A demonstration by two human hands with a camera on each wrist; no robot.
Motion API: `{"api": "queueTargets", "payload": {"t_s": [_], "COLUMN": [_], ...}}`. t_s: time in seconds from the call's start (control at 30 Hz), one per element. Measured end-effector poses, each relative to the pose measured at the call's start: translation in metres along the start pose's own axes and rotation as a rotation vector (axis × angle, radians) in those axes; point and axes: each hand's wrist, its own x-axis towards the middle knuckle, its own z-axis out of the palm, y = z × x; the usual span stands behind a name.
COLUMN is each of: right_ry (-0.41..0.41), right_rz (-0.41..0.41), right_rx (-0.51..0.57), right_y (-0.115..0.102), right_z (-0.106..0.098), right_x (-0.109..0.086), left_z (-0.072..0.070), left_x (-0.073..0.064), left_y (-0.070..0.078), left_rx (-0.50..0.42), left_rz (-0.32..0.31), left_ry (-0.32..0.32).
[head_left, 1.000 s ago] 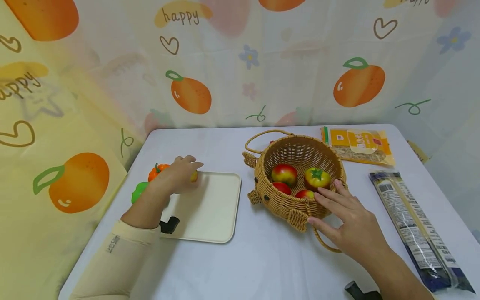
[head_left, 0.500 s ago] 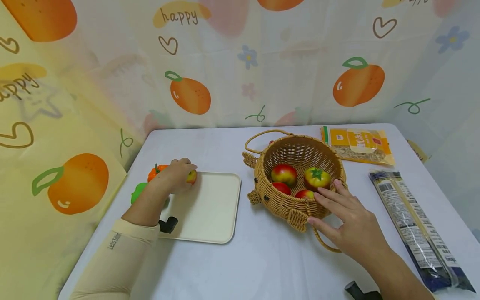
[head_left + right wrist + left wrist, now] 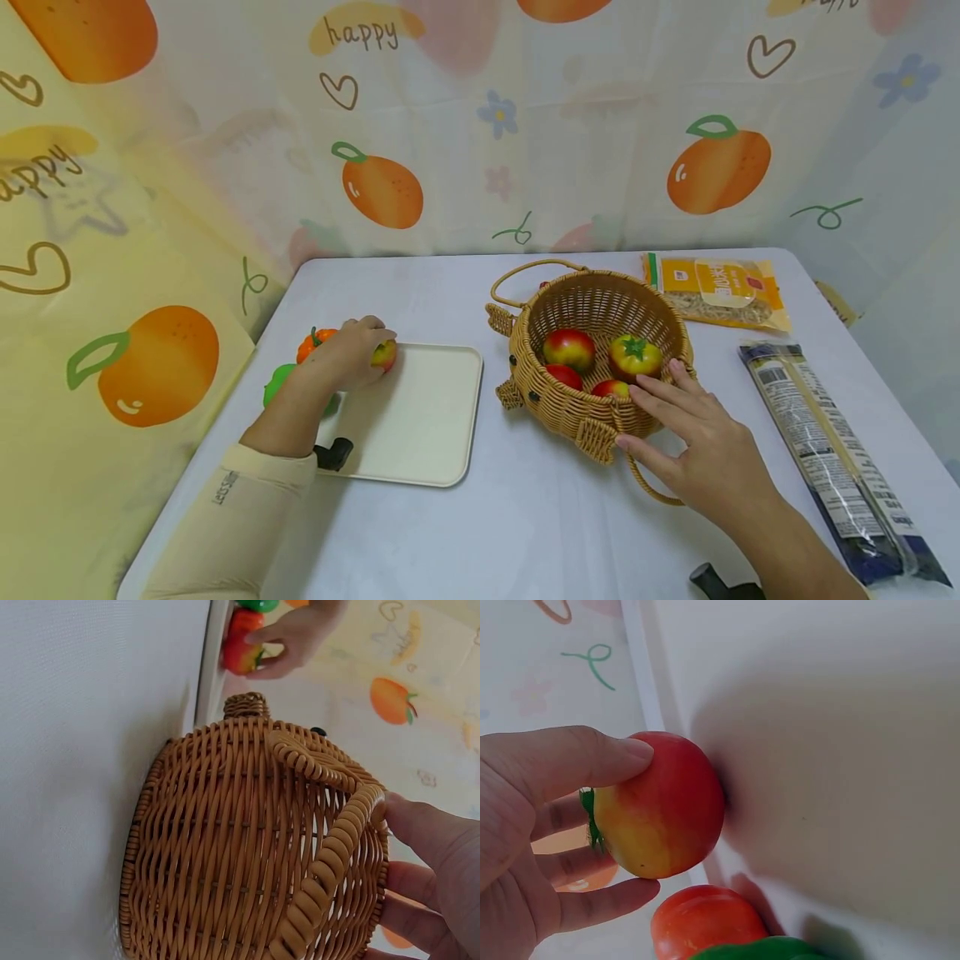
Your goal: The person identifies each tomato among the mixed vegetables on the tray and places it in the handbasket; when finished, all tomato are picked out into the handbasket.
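Observation:
In the head view my left hand (image 3: 348,354) holds a red and yellow tomato (image 3: 385,356) at the far left corner of a cream tray (image 3: 420,417). The left wrist view shows the thumb and fingers around the tomato (image 3: 664,806), its green leafy top facing the palm. It sits at or just above the tray surface; I cannot tell which. My right hand (image 3: 701,437) rests on the near right rim of a fish-shaped wicker basket (image 3: 566,417), fingers nearly straight. Inside the basket lie several red and yellow fruits, including a tomato (image 3: 635,357) with a green top.
An orange pepper-like vegetable (image 3: 311,342) and a green one (image 3: 278,383) lie by the tray's left side, partly behind the left arm. A yellow food packet (image 3: 716,292) lies behind the basket. At the right is a long dark-ended packet (image 3: 832,458).
My left hand's raised, outstretched fingers have come down around the tomato, and more of the tomato shows now. The right hand and the basket have stayed put.

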Motion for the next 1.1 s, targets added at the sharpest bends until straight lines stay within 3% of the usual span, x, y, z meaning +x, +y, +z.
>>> {"api": "queueTargets", "payload": {"t_s": [0.27, 0.57, 0.8, 1.1], "right_ry": [0.001, -0.001, 0.018, 0.015], "right_rz": [-0.003, 0.005, -0.008, -0.007], "right_rx": [0.005, 0.004, 0.015, 0.008], "right_y": [0.001, 0.0, 0.0, 0.0], "right_z": [0.001, 0.001, 0.001, 0.002], "right_x": [-0.001, 0.0, 0.0, -0.001], "left_z": [-0.003, -0.018, -0.037, -0.064], "left_x": [-0.002, -0.003, -0.003, 0.0], "left_y": [0.004, 0.021, 0.046, 0.085], "left_rx": [-0.028, -0.085, -0.097, -0.124], "left_rz": [0.04, 0.094, 0.166, 0.205], "left_ry": [0.033, 0.075, 0.11, 0.095]}}
